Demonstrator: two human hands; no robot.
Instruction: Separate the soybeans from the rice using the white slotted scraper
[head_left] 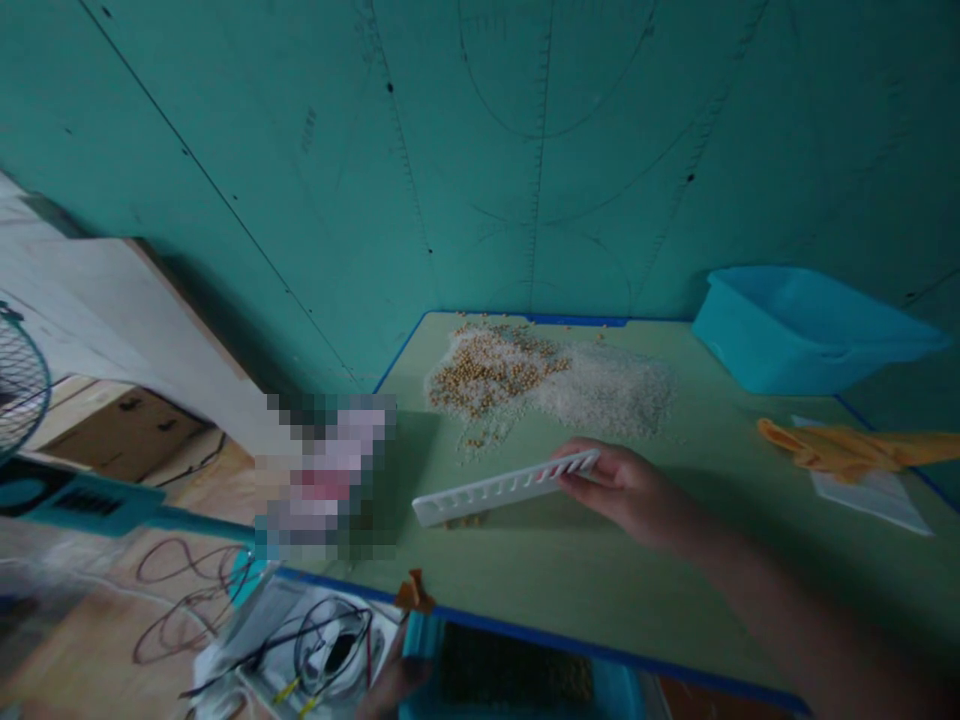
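My right hand (619,492) is closed around the right end of a white slotted plastic strip (487,492), held tilted just above the pale green tabletop (570,570). A few tan beans (463,521) lie below the strip. Beyond it spreads a pile of tan beans (480,372) mixed with white grains (611,390), the grains mostly on the right. At the bottom edge, my left hand (396,680) is dim and blurred beside a blue bin (431,650) with dark contents, below the table. Its fingers cannot be made out.
A blue basin (787,340) stands at the back right. An orange cloth (847,447) overlaps a white sheet (874,500) on the right. A pixelated object sits at the table's left edge. Cables (330,640) and a teal fan (82,505) are at left; a green wall rises behind.
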